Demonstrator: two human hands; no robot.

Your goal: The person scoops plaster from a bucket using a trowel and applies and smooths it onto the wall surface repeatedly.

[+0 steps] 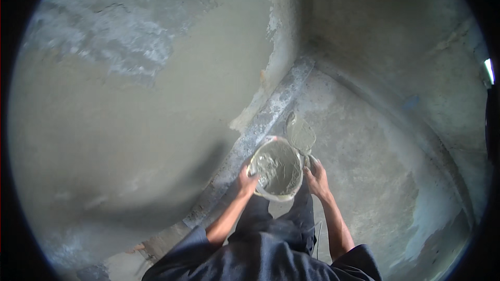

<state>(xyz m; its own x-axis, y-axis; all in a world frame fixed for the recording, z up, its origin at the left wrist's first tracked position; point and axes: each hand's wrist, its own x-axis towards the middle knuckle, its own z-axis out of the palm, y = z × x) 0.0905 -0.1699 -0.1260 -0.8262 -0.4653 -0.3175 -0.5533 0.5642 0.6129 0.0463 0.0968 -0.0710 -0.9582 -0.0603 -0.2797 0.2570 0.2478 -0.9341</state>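
A round bucket [276,196] of wet grey mortar [284,164] is held up in front of my body. My left hand [247,181] grips its left rim, the thumb over the edge. At the bucket's right side my right hand [316,177] is closed round the handle of a trowel [301,132], close against the rim. The trowel's blade, coated with grey mortar, points away from me just beyond the bucket's far right edge. The handle is mostly hidden by my fingers.
A plastered wall [130,140] with smooth damp and rough pale patches rises on the left. Along its foot runs a concrete ledge [271,112] up to the corner. The concrete floor [364,166] spreads to the right, bounded by another wall [375,15].
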